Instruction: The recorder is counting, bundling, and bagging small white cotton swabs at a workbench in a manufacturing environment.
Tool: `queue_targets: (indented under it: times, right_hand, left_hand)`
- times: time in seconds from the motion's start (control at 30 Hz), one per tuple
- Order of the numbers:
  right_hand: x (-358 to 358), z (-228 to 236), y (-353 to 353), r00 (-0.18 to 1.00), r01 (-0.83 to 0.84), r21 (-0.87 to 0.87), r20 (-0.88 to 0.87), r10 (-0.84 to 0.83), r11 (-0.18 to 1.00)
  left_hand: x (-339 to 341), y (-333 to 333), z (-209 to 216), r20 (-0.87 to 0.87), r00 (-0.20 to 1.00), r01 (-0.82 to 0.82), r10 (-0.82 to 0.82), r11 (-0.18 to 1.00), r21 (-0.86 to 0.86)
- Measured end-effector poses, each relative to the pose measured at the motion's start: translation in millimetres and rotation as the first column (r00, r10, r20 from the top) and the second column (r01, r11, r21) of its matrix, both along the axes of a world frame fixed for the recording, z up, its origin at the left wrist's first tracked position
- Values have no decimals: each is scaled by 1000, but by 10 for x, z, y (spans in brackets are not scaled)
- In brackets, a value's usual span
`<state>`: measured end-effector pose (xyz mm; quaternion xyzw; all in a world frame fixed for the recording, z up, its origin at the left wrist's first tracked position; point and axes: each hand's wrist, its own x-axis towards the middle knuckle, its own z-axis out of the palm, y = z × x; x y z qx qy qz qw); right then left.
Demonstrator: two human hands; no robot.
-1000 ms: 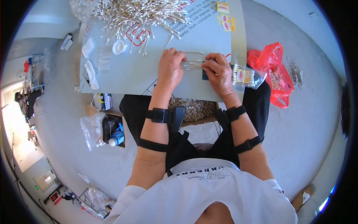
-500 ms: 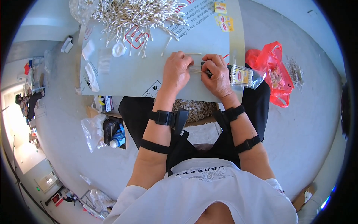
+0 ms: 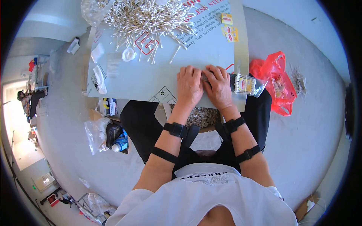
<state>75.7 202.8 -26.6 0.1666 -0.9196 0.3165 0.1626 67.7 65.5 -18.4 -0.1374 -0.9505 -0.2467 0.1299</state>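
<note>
Close together near the front edge of the table, my left hand (image 3: 189,86) and my right hand (image 3: 218,87) have their fingers curled down and closed. What the left fingers pinch is hidden beneath them. Under my right fingers lies a black flat piece (image 3: 232,80), mostly covered by the hand. From it a clear plastic packet of cotton swabs (image 3: 246,84) with a yellow label sticks out to the right. Beyond my hands a large heap of loose cotton swabs (image 3: 147,22) is piled, with a few single ones lying nearer.
On the printed table sheet (image 3: 132,81) are a round white lid (image 3: 128,54), white tissue (image 3: 99,79) and yellow cards (image 3: 230,34). A red plastic bag (image 3: 279,83) stands right on the floor. A box of swabs (image 3: 203,117) is below the table edge.
My left hand has moved right, up against my right hand. Swabs that showed between the hands are out of sight. The whole view has shifted slightly.
</note>
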Motion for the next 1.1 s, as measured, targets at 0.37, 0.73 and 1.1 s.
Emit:
queue_targets:
  times: [0.37, 0.73, 1.1]
  right_hand:
    - [-86, 107, 0, 987, 112, -307, 142, -71, 945]
    - [-955, 113, -153, 961, 3, -180, 271, 47, 984]
    - [-945, 55, -192, 948, 176, -249, 304, -96, 952]
  left_hand:
    - [-513, -466, -54, -81, 921, -384, 381, 923, -29]
    - [-971, -424, -73, -155, 975, -114, 162, 954, 277]
    - [-1127, -267, -26, -85, 994, -60, 65, 996, 59]
